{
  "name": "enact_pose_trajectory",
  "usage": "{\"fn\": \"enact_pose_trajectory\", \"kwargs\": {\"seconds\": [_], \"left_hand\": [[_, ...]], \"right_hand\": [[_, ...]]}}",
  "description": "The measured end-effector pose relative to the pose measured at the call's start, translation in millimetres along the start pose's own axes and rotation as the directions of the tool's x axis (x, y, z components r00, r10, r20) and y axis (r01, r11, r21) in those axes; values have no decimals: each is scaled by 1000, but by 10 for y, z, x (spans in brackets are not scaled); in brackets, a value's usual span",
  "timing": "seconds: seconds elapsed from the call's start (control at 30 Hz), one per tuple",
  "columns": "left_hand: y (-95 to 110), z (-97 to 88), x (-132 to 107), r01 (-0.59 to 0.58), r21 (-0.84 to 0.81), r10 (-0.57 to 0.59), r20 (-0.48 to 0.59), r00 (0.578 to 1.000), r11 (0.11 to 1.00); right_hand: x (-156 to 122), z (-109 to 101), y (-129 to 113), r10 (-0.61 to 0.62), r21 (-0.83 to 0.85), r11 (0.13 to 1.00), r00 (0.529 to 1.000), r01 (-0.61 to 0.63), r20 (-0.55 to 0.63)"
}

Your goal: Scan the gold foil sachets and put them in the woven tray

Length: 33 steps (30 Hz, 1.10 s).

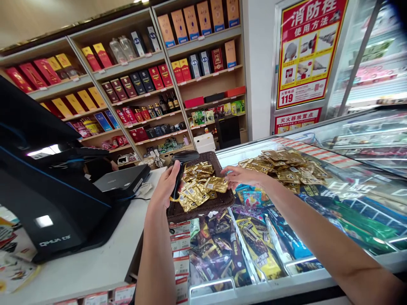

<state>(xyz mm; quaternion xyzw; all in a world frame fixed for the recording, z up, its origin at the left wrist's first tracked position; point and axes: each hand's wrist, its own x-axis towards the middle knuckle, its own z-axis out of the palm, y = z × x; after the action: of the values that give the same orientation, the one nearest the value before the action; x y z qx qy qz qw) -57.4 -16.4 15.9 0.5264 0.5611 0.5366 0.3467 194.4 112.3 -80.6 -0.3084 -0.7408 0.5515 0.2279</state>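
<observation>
Head view: left hand [164,187] closed round black handheld barcode scanner [185,156], held upright over wicker tray [203,211] of gold sachets [199,188]; right hand [244,176] open, reaching over sachets, tray on freezer glass [232,157] within both hands' reach.

This is a small shop. Shelves [203,42] of boxed liquor [191,23] line the wall. A checkout screen [41,178] and barcode scanner [184,157] are at the surface [104,250], beside a glass-topped freezer [365,135] packed with wrapped snacks [257,250].
</observation>
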Motion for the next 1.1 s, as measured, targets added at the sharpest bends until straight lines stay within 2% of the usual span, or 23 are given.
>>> {"fn": "enact_pose_trajectory", "kwargs": {"seconds": [0.03, 0.1, 0.17, 0.23, 0.3, 0.4, 0.47, 0.57, 0.63, 0.7, 0.9, 1.1], "left_hand": [[1, 6, 1, 2, -1, -2, 5, 1000, 1000], [7, 30, 0, 11, 14, -11, 16, 1000, 1000], [14, 64, 3, 22, 39, -23, 23, 999, 999], [14, 104, 13, 30, 53, -32, 19, 999, 998], [-1, 152, 31, 28, 53, -29, 18, 999, 998], [-57, 246, 66, 19, 59, -22, 49, 999, 998], [-109, 324, 91, 15, 59, -20, 75, 997, 998], [-184, 456, 120, 19, 45, -23, 84, 996, 999], [-222, 534, 128, 29, 48, -33, 94, 995, 998], [-242, 585, 126, 35, 58, -42, 117, 992, 998], [-206, 522, 101, 55, 121, -78, 194, 978, 991], [-192, 448, 99, 19, 84, -34, 176, 984, 996]], "right_hand": [[18, -21, 24, -17, -30, 999, 999, 16, -42], [47, -135, 81, -16, -226, 974, 983, -27, -185], [59, -323, 155, -5, -479, 860, 937, -175, -350], [48, -524, 249, 14, -626, 690, 872, -363, -490], [25, -675, 357, 51, -640, 553, 789, -533, -613], [6, -749, 519, 114, -579, 436, 681, -689, -724], [18, -722, 609, 125, -574, 392, 660, -719, -741], [53, -657, 697, 88, -599, 353, 663, -719, -744], [67, -629, 717, 58, -609, 347, 665, -713, -745], [68, -626, 704, 31, -613, 380, 672, -693, -740], [60, -700, 506, 43, -527, 655, 723, -542, -689], [34, -658, 250, -10, -440, 771, 682, -461, -731]]}}
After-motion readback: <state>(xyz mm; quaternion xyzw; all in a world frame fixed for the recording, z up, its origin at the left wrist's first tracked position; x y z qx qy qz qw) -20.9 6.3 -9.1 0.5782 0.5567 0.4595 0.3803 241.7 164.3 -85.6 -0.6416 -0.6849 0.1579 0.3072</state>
